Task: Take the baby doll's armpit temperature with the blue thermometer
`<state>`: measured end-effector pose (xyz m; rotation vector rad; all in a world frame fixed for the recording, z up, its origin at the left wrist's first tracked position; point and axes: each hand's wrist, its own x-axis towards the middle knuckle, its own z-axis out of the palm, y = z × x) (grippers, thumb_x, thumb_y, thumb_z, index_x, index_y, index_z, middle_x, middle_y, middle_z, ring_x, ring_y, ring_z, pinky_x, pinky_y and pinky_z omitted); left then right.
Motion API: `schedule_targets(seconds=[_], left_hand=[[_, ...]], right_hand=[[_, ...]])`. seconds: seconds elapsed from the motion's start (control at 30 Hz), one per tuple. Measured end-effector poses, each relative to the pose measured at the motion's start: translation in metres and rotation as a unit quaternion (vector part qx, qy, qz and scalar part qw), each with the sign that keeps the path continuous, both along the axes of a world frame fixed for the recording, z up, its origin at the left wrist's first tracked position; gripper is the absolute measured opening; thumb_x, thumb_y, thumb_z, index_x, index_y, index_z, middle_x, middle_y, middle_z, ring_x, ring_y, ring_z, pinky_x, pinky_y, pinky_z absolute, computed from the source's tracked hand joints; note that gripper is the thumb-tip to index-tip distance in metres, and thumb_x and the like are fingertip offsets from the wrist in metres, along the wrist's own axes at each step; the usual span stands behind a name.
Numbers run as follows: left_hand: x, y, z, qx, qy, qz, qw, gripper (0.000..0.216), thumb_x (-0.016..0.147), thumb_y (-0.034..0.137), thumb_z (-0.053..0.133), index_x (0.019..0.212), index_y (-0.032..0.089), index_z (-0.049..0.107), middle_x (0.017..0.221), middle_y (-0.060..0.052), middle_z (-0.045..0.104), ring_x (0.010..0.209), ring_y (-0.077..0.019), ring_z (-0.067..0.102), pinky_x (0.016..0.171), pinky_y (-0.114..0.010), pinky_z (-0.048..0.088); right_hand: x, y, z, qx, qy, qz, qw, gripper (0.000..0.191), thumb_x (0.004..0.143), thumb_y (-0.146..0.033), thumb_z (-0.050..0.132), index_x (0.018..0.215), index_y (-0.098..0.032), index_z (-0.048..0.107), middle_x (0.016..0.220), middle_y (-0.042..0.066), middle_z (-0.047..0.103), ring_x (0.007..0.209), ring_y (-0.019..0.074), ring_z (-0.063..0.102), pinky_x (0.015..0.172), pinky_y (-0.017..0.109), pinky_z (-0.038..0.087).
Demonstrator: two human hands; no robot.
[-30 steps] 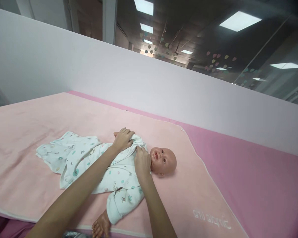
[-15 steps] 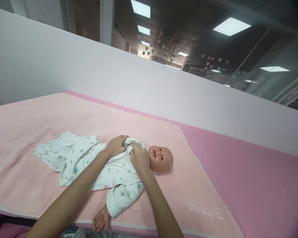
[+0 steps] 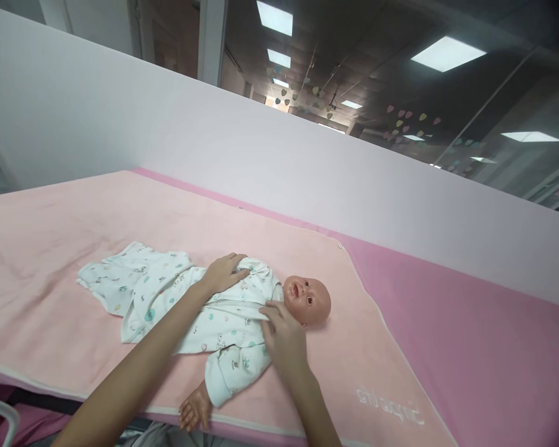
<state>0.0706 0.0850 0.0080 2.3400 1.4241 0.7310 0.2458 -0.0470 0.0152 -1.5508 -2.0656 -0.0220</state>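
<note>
Shows a baby doll (image 3: 315, 301) lying on its back on a peach-pink blanket (image 3: 345, 366), with its long axis running across the view, head to the right, and printed garment (image 3: 233, 324) extending leftward. Lies with its chest beneath both hands and its head just beside the right hand (image 3: 286, 338). Rests the left hand (image 3: 223, 274) back upward on the far chest, with thumb parted from fingers, loose over cloth. Bends right thumb and fingers at the front edge near the neck; cannot tell whether pinching cloth.
</note>
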Motion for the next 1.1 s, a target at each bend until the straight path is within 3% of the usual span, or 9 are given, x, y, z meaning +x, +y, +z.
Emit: schedule_targets(seconds=[0.2,0.37,0.43,0.5,0.6,0.67,0.73,0.93,1.1], left_hand=[[-0.001,0.000,0.001,-0.003,-0.003,0.001,1.000,0.043,0.081,0.047,0.035,0.117,0.026,0.045,0.110,-0.004,0.054,0.096,-0.0225,0.053,0.077,-0.031,0.041],[-0.001,0.001,0.001,-0.007,-0.005,0.000,1.000,0.043,0.081,0.046,0.036,0.118,0.025,0.044,0.109,-0.005,0.054,0.095,-0.0231,0.053,0.077,-0.033,0.041],[-0.001,0.001,0.001,-0.009,-0.003,0.000,1.000,0.043,0.081,0.046,0.035,0.118,0.025,0.044,0.109,-0.005,0.054,0.096,-0.0231,0.053,0.077,-0.032,0.041],[-0.001,0.001,0.001,-0.007,0.000,0.000,1.000,0.043,0.081,0.045,0.035,0.118,0.025,0.044,0.110,-0.005,0.054,0.097,-0.0231,0.052,0.078,-0.032,0.041],[-0.001,0.001,0.002,-0.010,0.000,-0.002,1.000,0.042,0.082,0.045,0.034,0.118,0.026,0.043,0.110,-0.004,0.054,0.097,-0.0229,0.052,0.078,-0.032,0.041],[0.000,0.001,0.002,-0.014,-0.003,-0.006,1.000,0.042,0.082,0.045,0.034,0.119,0.026,0.043,0.111,-0.004,0.054,0.097,-0.0225,0.052,0.078,-0.032,0.041],[0.000,0.001,0.002,-0.013,-0.006,-0.010,1.000,0.042,0.082,0.044,0.034,0.119,0.026,0.043,0.112,-0.003,0.053,0.097,-0.0223,0.052,0.079,-0.032,0.041],[0.000,0.001,0.002,-0.011,-0.005,-0.010,1.000,0.042,0.082,0.044,0.034,0.118,0.025,0.042,0.112,-0.004,0.053,0.099,-0.0222,0.051,0.082,-0.033,0.039],[-0.001,0.001,0.001,-0.015,-0.006,-0.004,1.000,0.044,0.082,0.046,0.033,0.120,0.025,0.041,0.113,-0.004,0.052,0.099,-0.0227,0.051,0.082,-0.033,0.039]], right_hand=[[0.012,0.030,0.016,0.108,0.029,-0.040,0.993,0.025,0.083,-0.018,0.037,0.094,-0.019,0.060,0.086,0.005,0.064,0.082,0.0171,0.056,0.078,0.030,0.039],[0.060,0.056,0.039,0.174,0.186,-0.158,0.954,0.023,0.080,-0.026,0.042,0.088,-0.016,0.061,0.089,0.008,0.062,0.070,0.0153,0.054,0.066,0.026,0.041],[0.089,0.072,0.040,0.122,0.229,-0.178,0.949,0.025,0.076,-0.031,0.047,0.090,-0.017,0.063,0.095,0.008,0.062,0.077,0.0177,0.054,0.069,0.029,0.041],[0.113,0.086,0.032,-0.011,0.308,-0.131,0.942,0.027,0.072,-0.038,0.053,0.082,-0.017,0.065,0.094,0.008,0.063,0.085,0.0210,0.055,0.077,0.032,0.041],[0.133,0.092,0.011,-0.169,0.491,-0.024,0.854,0.033,0.072,-0.047,0.053,0.065,-0.016,0.065,0.083,0.008,0.066,0.084,0.0226,0.059,0.080,0.035,0.041],[0.134,0.089,0.000,-0.179,0.584,0.021,0.792,0.035,0.071,-0.047,0.054,0.056,-0.017,0.062,0.078,0.007,0.067,0.083,0.0226,0.060,0.081,0.036,0.042],[0.132,0.083,-0.005,-0.171,0.623,0.055,0.761,0.031,0.069,-0.045,0.059,0.054,-0.017,0.060,0.079,0.007,0.068,0.087,0.0229,0.060,0.084,0.037,0.041],[0.127,0.073,-0.004,-0.190,0.643,0.082,0.737,0.020,0.061,-0.037,0.068,0.066,-0.019,0.062,0.115,0.006,0.057,0.105,0.0229,0.053,0.091,0.037,0.038],[0.121,0.070,-0.011,-0.271,0.647,0.037,0.711,0.037,0.070,-0.049,0.054,0.091,-0.020,0.063,0.106,0.008,0.062,0.095,0.0257,0.058,0.081,0.042,0.044]])
